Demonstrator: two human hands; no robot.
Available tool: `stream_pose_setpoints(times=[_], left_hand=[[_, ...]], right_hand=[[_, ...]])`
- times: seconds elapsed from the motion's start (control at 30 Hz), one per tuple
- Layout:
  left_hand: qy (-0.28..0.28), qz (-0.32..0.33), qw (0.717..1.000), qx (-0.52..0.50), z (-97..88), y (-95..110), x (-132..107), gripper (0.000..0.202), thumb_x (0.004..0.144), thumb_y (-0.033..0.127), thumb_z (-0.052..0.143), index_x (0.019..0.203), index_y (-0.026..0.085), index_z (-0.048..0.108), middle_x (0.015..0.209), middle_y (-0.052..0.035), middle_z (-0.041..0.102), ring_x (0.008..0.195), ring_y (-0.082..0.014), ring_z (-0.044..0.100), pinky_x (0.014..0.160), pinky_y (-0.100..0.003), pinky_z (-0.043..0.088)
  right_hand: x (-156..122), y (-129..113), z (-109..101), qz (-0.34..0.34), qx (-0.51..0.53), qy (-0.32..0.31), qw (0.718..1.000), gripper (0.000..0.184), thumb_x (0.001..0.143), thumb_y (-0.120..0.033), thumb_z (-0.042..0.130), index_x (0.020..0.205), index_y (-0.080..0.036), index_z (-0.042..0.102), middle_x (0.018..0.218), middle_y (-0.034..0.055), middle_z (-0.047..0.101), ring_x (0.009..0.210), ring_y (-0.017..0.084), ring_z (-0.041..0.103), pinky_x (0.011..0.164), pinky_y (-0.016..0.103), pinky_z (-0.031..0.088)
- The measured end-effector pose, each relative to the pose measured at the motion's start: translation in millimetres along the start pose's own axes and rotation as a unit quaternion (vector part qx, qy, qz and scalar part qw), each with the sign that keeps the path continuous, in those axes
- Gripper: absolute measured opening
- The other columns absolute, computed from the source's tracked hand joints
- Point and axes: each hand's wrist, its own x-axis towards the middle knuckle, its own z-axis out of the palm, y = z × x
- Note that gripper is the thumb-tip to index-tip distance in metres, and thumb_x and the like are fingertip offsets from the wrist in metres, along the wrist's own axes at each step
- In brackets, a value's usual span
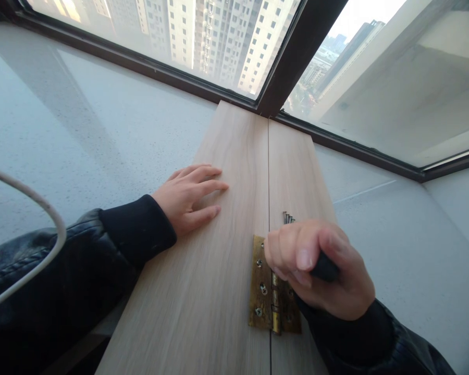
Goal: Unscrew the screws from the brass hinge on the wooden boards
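Two pale wooden boards point(219, 260) lie side by side on a speckled white sill, their seam running away from me. A brass hinge point(262, 291) sits across that seam near me, with screws in its left leaf. My right hand point(320, 265) is closed round a black tool handle point(324, 268) directly above the hinge; the tool's tip is hidden under my fingers. My left hand point(189, 195) lies flat with fingers stretched out on the left board. Several loose screws point(288, 217) rest on the right board just beyond my right hand.
A dark-framed window point(281, 78) runs along the far edge of the sill point(82, 130), with tall buildings outside. A white cable point(35, 200) curves across the left foreground above my sleeve. A white wall point(414, 234) stands to the right of the boards.
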Motion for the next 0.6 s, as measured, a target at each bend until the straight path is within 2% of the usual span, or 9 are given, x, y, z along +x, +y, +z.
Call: stream_pose_setpoints(times=[0.07,0.13,0.23,0.33,0.47,0.6], left_hand=[[-0.001,0.000,1.000,0.000,-0.1,0,0,0.044,0.086,0.038,0.047,0.125,0.020,0.056,0.139,-0.0093,0.046,0.133,-0.0285,0.034,0.108,-0.048,0.029],[-0.003,0.000,1.000,0.000,-0.2,0,0,0.044,0.086,0.038,0.047,0.125,0.020,0.056,0.140,-0.0095,0.046,0.133,-0.0287,0.034,0.108,-0.048,0.029],[-0.001,0.000,1.000,0.000,-0.5,0,0,0.044,0.086,0.038,0.046,0.125,0.020,0.056,0.139,-0.0099,0.046,0.133,-0.0287,0.034,0.108,-0.048,0.029],[-0.001,0.000,1.000,0.002,-0.6,0,0,0.044,0.086,0.037,0.047,0.125,0.020,0.056,0.140,-0.0097,0.046,0.133,-0.0282,0.035,0.108,-0.047,0.029],[-0.002,0.003,1.000,0.004,-0.7,0,0,0.044,0.086,0.037,0.046,0.125,0.020,0.056,0.139,-0.0097,0.046,0.133,-0.0283,0.035,0.107,-0.048,0.029],[-0.004,0.002,1.000,0.003,-0.8,0,0,0.044,0.086,0.037,0.046,0.125,0.020,0.056,0.139,-0.0103,0.046,0.133,-0.0289,0.034,0.107,-0.048,0.029]], right_hand=[[-2,-4,2,0.009,0.006,0.018,1.000,0.030,0.092,-0.044,0.042,0.084,-0.025,0.064,0.052,-0.0046,0.039,0.046,0.012,0.033,0.049,0.030,0.030],[-6,-6,2,0.020,0.011,0.031,0.999,0.022,0.085,-0.047,0.053,0.087,-0.025,0.058,0.060,-0.0037,0.043,0.053,0.013,0.037,0.055,0.031,0.032],[-10,-3,-1,0.024,0.003,0.052,0.998,0.017,0.074,-0.036,0.068,0.085,-0.026,0.059,0.078,-0.0004,0.049,0.070,0.016,0.046,0.066,0.034,0.038],[-12,4,-4,-0.002,-0.002,0.060,0.998,0.017,0.073,-0.033,0.073,0.087,-0.027,0.066,0.083,0.0002,0.050,0.079,0.017,0.050,0.075,0.036,0.041],[-10,10,-9,-0.032,0.015,0.023,0.999,0.019,0.079,-0.034,0.069,0.097,-0.026,0.070,0.079,0.0010,0.055,0.074,0.015,0.051,0.073,0.035,0.042],[-2,10,-8,-0.020,0.020,-0.007,1.000,0.023,0.085,-0.042,0.061,0.098,-0.026,0.072,0.069,0.0014,0.054,0.065,0.016,0.049,0.060,0.033,0.039]])
